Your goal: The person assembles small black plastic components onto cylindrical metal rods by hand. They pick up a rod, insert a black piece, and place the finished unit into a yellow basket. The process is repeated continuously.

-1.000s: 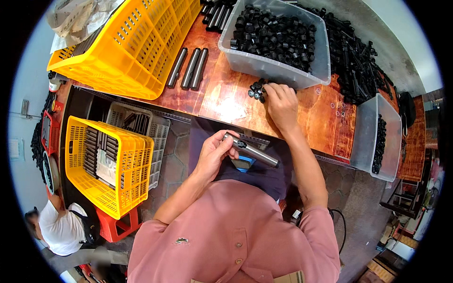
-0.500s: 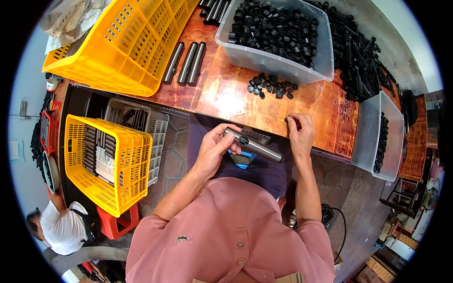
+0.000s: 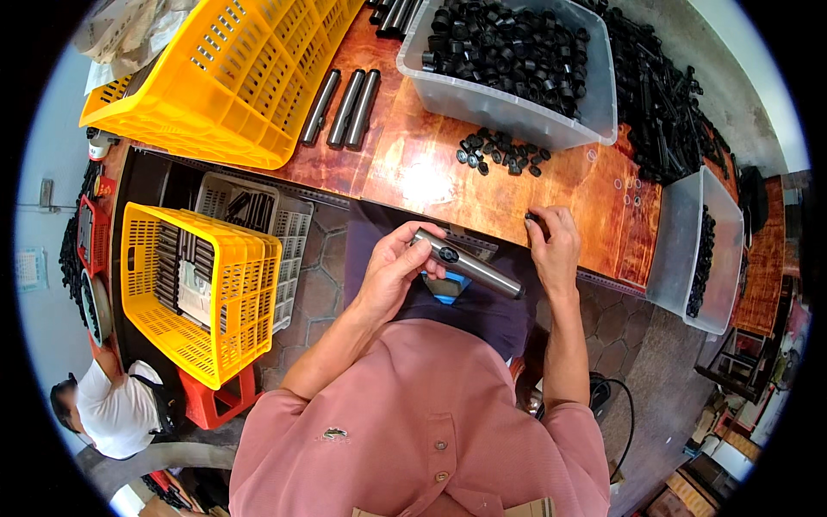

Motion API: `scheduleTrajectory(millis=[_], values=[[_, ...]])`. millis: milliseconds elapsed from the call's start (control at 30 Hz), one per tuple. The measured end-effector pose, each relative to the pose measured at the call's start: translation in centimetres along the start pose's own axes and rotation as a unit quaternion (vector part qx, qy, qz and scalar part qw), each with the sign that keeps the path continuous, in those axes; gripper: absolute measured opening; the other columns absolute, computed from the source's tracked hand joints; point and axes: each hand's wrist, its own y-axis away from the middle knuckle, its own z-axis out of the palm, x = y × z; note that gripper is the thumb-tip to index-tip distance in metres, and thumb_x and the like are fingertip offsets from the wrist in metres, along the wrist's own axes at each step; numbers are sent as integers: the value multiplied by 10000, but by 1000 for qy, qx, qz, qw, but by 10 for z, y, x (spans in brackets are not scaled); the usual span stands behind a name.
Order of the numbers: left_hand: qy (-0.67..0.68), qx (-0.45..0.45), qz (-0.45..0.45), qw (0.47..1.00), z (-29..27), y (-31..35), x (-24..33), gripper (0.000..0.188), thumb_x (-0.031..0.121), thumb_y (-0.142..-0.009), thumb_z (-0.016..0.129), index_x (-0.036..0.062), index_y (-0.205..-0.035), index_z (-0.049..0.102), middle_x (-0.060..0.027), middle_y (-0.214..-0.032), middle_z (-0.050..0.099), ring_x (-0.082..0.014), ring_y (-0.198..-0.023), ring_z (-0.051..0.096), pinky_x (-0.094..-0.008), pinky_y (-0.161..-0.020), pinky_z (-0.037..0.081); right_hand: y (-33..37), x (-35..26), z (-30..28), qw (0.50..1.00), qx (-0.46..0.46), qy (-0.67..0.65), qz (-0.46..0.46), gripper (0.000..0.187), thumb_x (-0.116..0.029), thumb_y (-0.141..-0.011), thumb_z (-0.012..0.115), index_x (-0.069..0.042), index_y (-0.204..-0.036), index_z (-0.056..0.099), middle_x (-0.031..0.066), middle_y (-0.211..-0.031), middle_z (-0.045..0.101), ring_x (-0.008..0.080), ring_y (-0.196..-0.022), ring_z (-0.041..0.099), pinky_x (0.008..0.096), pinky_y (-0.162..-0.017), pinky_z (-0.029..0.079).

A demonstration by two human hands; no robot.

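Observation:
My left hand (image 3: 389, 269) is closed round one end of a grey metal tube (image 3: 488, 274), held slanting in front of the bench edge. A black round fitting (image 3: 448, 254) sits on the tube's side, and its far end looks dark. Over the bench edge, the fingers of my right hand (image 3: 556, 247) pinch a small black piece (image 3: 531, 217); its exact shape is too small to tell. A scatter of small black caps (image 3: 504, 155) lies on the wooden bench (image 3: 392, 177), beyond both hands. Three more metal tubes (image 3: 343, 110) lie side by side at the left.
A clear bin (image 3: 517, 112) of black caps stands at the back, beside a heap of black parts (image 3: 650, 95). Another clear bin (image 3: 680, 250) is at the right. Yellow crates (image 3: 250, 112) stand at left; the lower one (image 3: 245, 336) holds tubes. A person (image 3: 116, 409) is at far left.
The view has shifted slightly. My right hand has lifted a little with the small black piece, which shows more plainly between the fingertips. My left hand keeps its hold on the tube.

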Motion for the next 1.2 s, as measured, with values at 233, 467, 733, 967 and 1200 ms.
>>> scheduleTrajectory(millis=[233, 467, 733, 967, 1200], values=[[2, -9, 5, 1000, -1, -1, -2, 360, 305, -976, 642, 20, -1187, 582, -32, -788, 598, -155, -759, 644, -263, -713, 504, 1, -2, -1, 1000, -1, -5, 14, 177, -6, -809, 720, 14, -981, 682, 151, -896, 611, 312, -800, 626, 377, -717, 496], [-14, -10, -4, 1000, 1, -5, -1, 335, 279, -988, 621, 9, -1184, 586, -23, -778, 585, -143, -764, 636, -256, -723, 507, 1, -1, 0, 1000, 9, -1, 1, 171, -6, -811, 715, 13, -977, 678, 153, -893, 605, 309, -792, 621, 373, -712, 492], [-33, -26, -36, 998, -1, -25, -12, 346, 376, -1016, 571, 49, -1023, 682, 65, -717, 523, -28, -637, 433, -206, -610, 396, 5, 0, 4, 1000, 20, -22, 8, 145, -13, -835, 697, 21, -976, 684, 133, -902, 605, 268, -783, 617, 352, -708, 490], [-30, -52, -48, 997, 7, -28, -15, 402, 428, -998, 584, 37, -1013, 677, 69, -733, 521, -22, -658, 418, -188, -588, 316, 7, 3, 7, 999, 35, -22, 1, 156, -14, -836, 701, 18, -988, 688, 129, -917, 612, 254, -778, 615, 339, -704, 492], [-22, -60, -43, 997, 5, -28, -14, 386, 413, -1001, 580, 37, -1032, 662, 65, -763, 531, -18, -680, 453, -185, -597, 337, 7, -5, 2, 999, 19, -22, 31, 174, -19, -839, 707, 18, -1007, 689, 129, -929, 619, 239, -783, 616, 331, -705, 496]])
